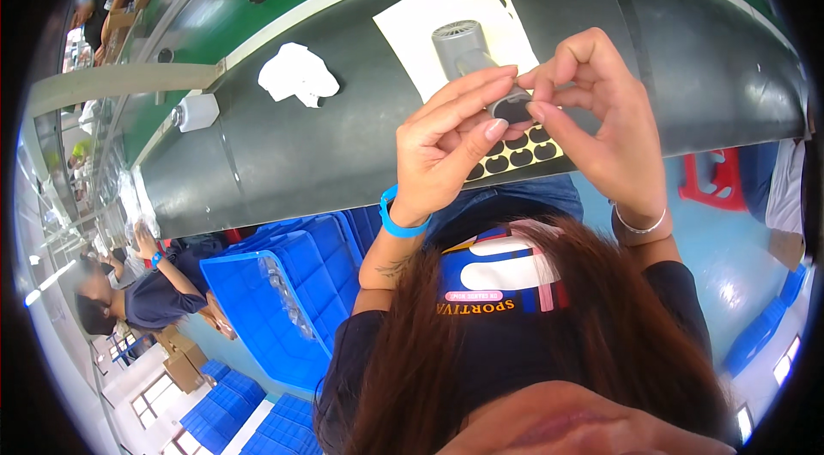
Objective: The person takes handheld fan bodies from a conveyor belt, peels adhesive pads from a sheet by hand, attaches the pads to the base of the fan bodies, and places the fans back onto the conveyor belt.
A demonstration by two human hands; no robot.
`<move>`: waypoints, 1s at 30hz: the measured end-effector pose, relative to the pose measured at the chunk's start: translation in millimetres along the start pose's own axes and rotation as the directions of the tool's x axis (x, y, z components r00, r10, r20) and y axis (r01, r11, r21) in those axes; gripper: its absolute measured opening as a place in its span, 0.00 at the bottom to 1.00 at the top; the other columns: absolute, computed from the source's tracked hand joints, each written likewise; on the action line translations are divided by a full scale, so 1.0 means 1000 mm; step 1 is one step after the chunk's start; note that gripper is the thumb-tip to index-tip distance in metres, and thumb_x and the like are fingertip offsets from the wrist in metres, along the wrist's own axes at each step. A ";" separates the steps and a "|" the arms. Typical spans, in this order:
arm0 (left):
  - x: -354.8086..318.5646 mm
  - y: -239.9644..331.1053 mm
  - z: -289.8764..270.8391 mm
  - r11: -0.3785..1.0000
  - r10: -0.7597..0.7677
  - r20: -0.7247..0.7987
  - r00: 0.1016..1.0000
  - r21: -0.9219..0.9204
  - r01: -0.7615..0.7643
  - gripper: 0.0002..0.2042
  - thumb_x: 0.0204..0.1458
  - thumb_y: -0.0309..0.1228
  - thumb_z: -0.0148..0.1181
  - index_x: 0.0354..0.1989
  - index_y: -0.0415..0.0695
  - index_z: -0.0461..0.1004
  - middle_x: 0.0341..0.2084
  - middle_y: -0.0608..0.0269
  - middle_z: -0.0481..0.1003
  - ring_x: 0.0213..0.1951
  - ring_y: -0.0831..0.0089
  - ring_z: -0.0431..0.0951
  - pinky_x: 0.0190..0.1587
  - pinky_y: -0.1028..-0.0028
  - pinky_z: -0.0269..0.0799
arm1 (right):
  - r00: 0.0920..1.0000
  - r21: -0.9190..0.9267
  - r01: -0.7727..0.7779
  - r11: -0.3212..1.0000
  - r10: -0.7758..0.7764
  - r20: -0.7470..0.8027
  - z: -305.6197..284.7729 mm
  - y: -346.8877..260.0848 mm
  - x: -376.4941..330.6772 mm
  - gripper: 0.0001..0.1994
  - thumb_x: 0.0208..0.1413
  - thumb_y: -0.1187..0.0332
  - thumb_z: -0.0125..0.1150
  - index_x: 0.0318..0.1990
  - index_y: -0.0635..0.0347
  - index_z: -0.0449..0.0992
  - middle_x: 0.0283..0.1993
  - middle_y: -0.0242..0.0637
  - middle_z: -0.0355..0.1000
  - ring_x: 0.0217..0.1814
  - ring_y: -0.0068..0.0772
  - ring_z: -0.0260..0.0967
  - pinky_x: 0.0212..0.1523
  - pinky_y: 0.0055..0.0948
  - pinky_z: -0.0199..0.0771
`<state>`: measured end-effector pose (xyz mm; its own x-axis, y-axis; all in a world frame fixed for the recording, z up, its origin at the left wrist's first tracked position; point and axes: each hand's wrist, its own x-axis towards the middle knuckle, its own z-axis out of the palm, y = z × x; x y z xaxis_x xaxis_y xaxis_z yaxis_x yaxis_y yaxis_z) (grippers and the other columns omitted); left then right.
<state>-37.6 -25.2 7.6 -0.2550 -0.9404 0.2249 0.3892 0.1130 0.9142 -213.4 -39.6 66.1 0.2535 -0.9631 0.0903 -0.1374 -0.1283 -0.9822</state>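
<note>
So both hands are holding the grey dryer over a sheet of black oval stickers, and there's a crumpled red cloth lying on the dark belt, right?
Not quite: the head view shows the crumpled cloth is white, not red. The rest holds.

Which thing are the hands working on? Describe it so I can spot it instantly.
On the dark conveyor belt lies a white paper sheet. Over it, both hands hold a grey hair dryer, the only grey plastic piece with a round grille.
</note>
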 end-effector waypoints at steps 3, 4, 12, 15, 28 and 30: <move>-0.001 -0.001 0.002 1.000 0.014 -0.016 1.000 0.004 -0.014 0.16 0.53 0.13 0.52 0.51 0.29 0.69 0.55 0.43 0.65 0.49 0.58 0.75 0.50 0.66 0.78 | 1.000 -0.009 -0.001 1.000 0.001 -0.003 0.001 0.000 -0.001 0.12 0.49 0.84 0.56 0.36 0.60 0.61 0.32 0.32 0.67 0.47 0.29 0.72 0.45 0.25 0.75; -0.001 0.000 0.003 1.000 0.003 -0.031 1.000 0.023 -0.003 0.16 0.52 0.12 0.52 0.51 0.29 0.70 0.55 0.44 0.65 0.48 0.59 0.75 0.50 0.66 0.78 | 1.000 -0.022 0.002 1.000 -0.002 -0.006 0.001 -0.001 -0.002 0.12 0.49 0.84 0.56 0.36 0.61 0.62 0.32 0.33 0.67 0.47 0.29 0.72 0.45 0.25 0.75; 0.003 -0.004 0.010 0.999 0.018 -0.041 0.999 0.051 -0.016 0.16 0.52 0.12 0.53 0.50 0.28 0.70 0.53 0.44 0.67 0.46 0.61 0.77 0.48 0.68 0.78 | 0.997 -0.132 0.057 0.990 -0.062 -0.042 -0.001 0.001 -0.002 0.12 0.48 0.84 0.55 0.37 0.63 0.62 0.33 0.33 0.65 0.44 0.27 0.73 0.42 0.25 0.77; 0.004 -0.006 0.012 0.998 0.027 -0.054 0.998 0.057 -0.024 0.16 0.52 0.12 0.53 0.50 0.28 0.70 0.53 0.45 0.67 0.46 0.62 0.77 0.48 0.69 0.78 | 0.996 -0.195 0.067 0.979 -0.076 -0.040 -0.004 0.002 -0.001 0.12 0.47 0.84 0.55 0.37 0.63 0.62 0.32 0.32 0.65 0.43 0.26 0.73 0.41 0.25 0.77; -0.005 0.010 -0.007 0.994 0.002 -0.194 0.981 0.103 0.018 0.13 0.52 0.14 0.52 0.47 0.32 0.73 0.47 0.54 0.69 0.36 0.74 0.77 0.36 0.79 0.78 | 0.946 -0.432 0.141 0.891 0.006 0.323 -0.016 0.025 0.028 0.22 0.52 0.74 0.57 0.56 0.58 0.64 0.32 0.40 0.74 0.34 0.39 0.75 0.39 0.32 0.73; -0.006 0.010 -0.011 0.983 0.054 -0.187 0.981 0.185 -0.019 0.13 0.50 0.14 0.54 0.45 0.33 0.74 0.44 0.54 0.70 0.36 0.72 0.76 0.30 0.77 0.77 | 0.875 -0.343 0.148 0.928 0.039 0.482 -0.001 0.039 0.039 0.30 0.50 0.77 0.57 0.63 0.51 0.59 0.34 0.42 0.75 0.34 0.44 0.75 0.38 0.36 0.73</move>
<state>-22.4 -22.5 11.4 -0.0640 -0.9763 0.2068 0.2233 0.1880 0.9564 -210.1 -82.7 31.2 0.6781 -0.7340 -0.0386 -0.4187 -0.3426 -0.8410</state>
